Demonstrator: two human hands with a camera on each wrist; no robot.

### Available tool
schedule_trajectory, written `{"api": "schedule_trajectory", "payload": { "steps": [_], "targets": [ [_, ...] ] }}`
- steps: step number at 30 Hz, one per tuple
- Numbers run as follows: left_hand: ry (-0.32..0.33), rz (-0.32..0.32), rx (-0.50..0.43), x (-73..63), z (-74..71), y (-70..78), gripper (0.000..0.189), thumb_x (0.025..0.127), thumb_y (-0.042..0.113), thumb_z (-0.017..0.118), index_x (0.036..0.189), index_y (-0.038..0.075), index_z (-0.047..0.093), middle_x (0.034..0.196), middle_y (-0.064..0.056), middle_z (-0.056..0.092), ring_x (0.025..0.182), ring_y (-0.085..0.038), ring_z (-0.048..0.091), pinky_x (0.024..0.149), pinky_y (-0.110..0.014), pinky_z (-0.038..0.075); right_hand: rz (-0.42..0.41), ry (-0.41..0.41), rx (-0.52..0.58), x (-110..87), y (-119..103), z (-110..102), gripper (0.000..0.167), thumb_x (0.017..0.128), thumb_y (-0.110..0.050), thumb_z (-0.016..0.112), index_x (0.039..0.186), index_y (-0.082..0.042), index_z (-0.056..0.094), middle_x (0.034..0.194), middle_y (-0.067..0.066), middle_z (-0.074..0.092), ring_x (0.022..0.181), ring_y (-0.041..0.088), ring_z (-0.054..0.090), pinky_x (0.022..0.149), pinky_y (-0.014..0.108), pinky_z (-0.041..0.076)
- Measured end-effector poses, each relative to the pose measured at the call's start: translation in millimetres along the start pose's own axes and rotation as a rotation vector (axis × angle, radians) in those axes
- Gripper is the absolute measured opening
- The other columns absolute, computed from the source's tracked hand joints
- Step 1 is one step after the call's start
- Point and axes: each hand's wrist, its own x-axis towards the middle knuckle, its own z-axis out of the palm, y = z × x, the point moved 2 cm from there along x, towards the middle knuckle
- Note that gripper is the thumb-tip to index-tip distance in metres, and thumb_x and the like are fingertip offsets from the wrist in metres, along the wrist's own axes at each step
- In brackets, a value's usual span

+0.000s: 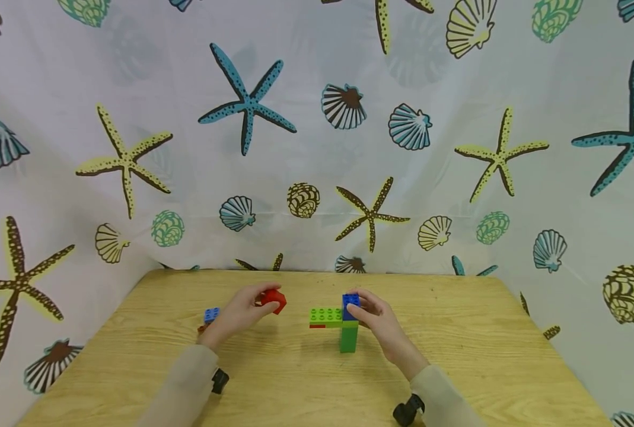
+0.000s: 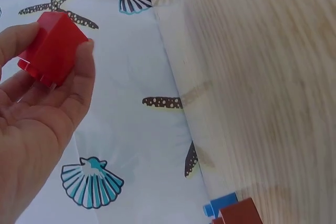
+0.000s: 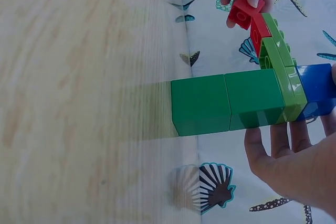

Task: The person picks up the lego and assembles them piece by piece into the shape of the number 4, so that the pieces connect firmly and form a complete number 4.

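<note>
My left hand (image 1: 242, 312) pinches a red toy building brick (image 1: 274, 301) between thumb and fingers, raised over the table; its studs point downward in the left wrist view. To the right stands a brick structure. Two dark green bricks (image 3: 227, 102) form its column, and a light green arm (image 1: 325, 315) reaches left from the top of them. A second red brick (image 3: 259, 33) is fixed under the arm's end. On top sits a blue brick (image 1: 351, 306), which my right hand (image 1: 383, 323) grips with thumb and fingers. In the right wrist view, the held red brick appears close to the arm's end.
A loose blue brick (image 1: 212, 314) and a brownish-red brick (image 2: 241, 212) lie on the wooden table (image 1: 295, 391) at the left, partly behind my left wrist. A white curtain (image 1: 306, 154) printed with starfish and shells hangs behind and beside the table.
</note>
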Motion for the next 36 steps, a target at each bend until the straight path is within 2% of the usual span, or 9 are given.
{"api": "schedule_trajectory", "payload": {
  "steps": [3, 9, 15, 20, 27, 33, 36],
  "targets": [
    [0.001, 0.017, 0.001, 1.5, 4.5, 3.5, 0.044, 0.096, 0.017, 0.064, 0.138, 0.007, 0.055, 0.124, -0.013, 0.064, 0.099, -0.02, 0.06, 0.079, -0.029, 0.052, -0.005, -0.005, 0.002, 0.6, 0.2, -0.8, 0.048, 0.093, -0.035, 0.067, 0.137, -0.02, 0.056, 0.135, 0.01, 0.055, 0.118, 0.021, 0.054, 0.103, 0.044, 0.045],
    [0.0, -0.006, -0.054, 1.8, 9.6, 6.9, 0.045, 0.093, 0.013, 0.067, 0.136, 0.006, 0.055, 0.115, -0.014, 0.066, 0.09, -0.019, 0.063, 0.069, -0.025, 0.055, -0.005, -0.01, 0.011, -1.0, 0.1, -0.7, 0.049, 0.093, -0.035, 0.067, 0.138, -0.019, 0.055, 0.132, 0.011, 0.055, 0.116, 0.021, 0.055, 0.103, 0.043, 0.045],
    [0.045, -0.03, -0.026, 2.6, 15.9, 11.7, 0.046, 0.09, 0.018, 0.072, 0.133, 0.009, 0.057, 0.116, -0.01, 0.067, 0.098, -0.021, 0.063, 0.075, -0.027, 0.056, -0.008, -0.012, 0.01, -1.7, 1.0, -0.2, 0.05, 0.093, -0.035, 0.067, 0.138, -0.018, 0.055, 0.133, 0.012, 0.055, 0.117, 0.021, 0.055, 0.104, 0.044, 0.045],
    [0.079, -0.014, -0.026, 4.9, 21.3, 16.6, 0.046, 0.088, 0.025, 0.075, 0.129, 0.011, 0.06, 0.115, -0.006, 0.067, 0.098, -0.019, 0.062, 0.076, -0.028, 0.054, -0.017, -0.012, -0.001, 0.3, 1.6, -0.1, 0.05, 0.094, -0.034, 0.066, 0.139, -0.017, 0.054, 0.136, 0.014, 0.053, 0.119, 0.023, 0.053, 0.104, 0.044, 0.044],
    [0.117, 0.001, -0.122, 6.3, 30.9, 21.8, 0.046, 0.086, 0.026, 0.077, 0.128, 0.013, 0.062, 0.109, -0.002, 0.069, 0.099, -0.022, 0.062, 0.077, -0.028, 0.054, -0.018, -0.011, 0.002, 1.0, 1.8, -0.5, 0.049, 0.094, -0.034, 0.066, 0.138, -0.017, 0.055, 0.136, 0.013, 0.053, 0.119, 0.023, 0.054, 0.103, 0.044, 0.045],
    [0.165, -0.029, -0.211, 6.2, 39.7, 28.6, 0.046, 0.087, 0.029, 0.076, 0.127, 0.013, 0.062, 0.112, -0.003, 0.069, 0.102, -0.022, 0.063, 0.08, -0.028, 0.053, -0.02, -0.013, 0.005, 0.6, 1.6, -0.7, 0.05, 0.093, -0.035, 0.067, 0.138, -0.017, 0.055, 0.135, 0.013, 0.055, 0.118, 0.023, 0.055, 0.104, 0.044, 0.045],
    [0.151, -0.043, -0.251, 6.1, 43.3, 32.4, 0.043, 0.087, 0.029, 0.075, 0.126, 0.014, 0.062, 0.111, -0.003, 0.07, 0.099, -0.02, 0.064, 0.081, -0.029, 0.053, -0.013, -0.012, 0.013, 0.5, 1.3, -0.4, 0.049, 0.093, -0.036, 0.067, 0.138, -0.018, 0.056, 0.133, 0.012, 0.056, 0.117, 0.022, 0.056, 0.104, 0.044, 0.045]
  ]
}}
